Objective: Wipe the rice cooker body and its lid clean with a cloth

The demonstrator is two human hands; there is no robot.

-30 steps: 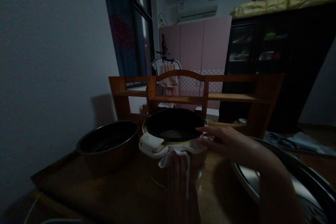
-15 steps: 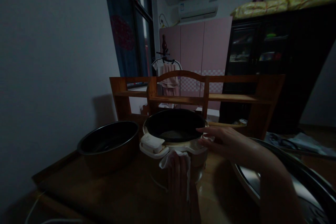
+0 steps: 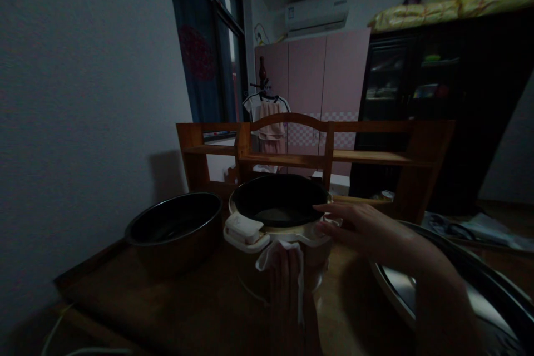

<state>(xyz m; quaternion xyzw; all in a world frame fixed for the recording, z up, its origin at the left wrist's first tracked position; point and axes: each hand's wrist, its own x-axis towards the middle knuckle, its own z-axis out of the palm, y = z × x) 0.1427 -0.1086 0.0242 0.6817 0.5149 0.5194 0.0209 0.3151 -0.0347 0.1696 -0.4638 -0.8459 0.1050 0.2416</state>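
An electric cooker (image 3: 246, 228) with a pale rim and dark, open inside stands on the wooden table. My left hand (image 3: 287, 283) lies against its front wall, fingers straight and close together, with a white cloth (image 3: 267, 256) held under them. Over at the right of the rim is my right hand (image 3: 350, 222), its fingertips at the inner edge and its thumb lower on the outside. A dark inner pot (image 3: 175, 256) sits to the left of the cooker. The cooker's far side is hidden.
Close by on the right is a large round lid-like piece (image 3: 387, 283) with a shiny inside, partly behind my right forearm. A wooden shelf rack (image 3: 287, 159) borders the back of the table (image 3: 112, 295). A pale cord (image 3: 52, 334) hangs at the lower left.
The view has shifted very slightly. Both hands keep nearly the same places on the cooker, and the cloth has barely moved.
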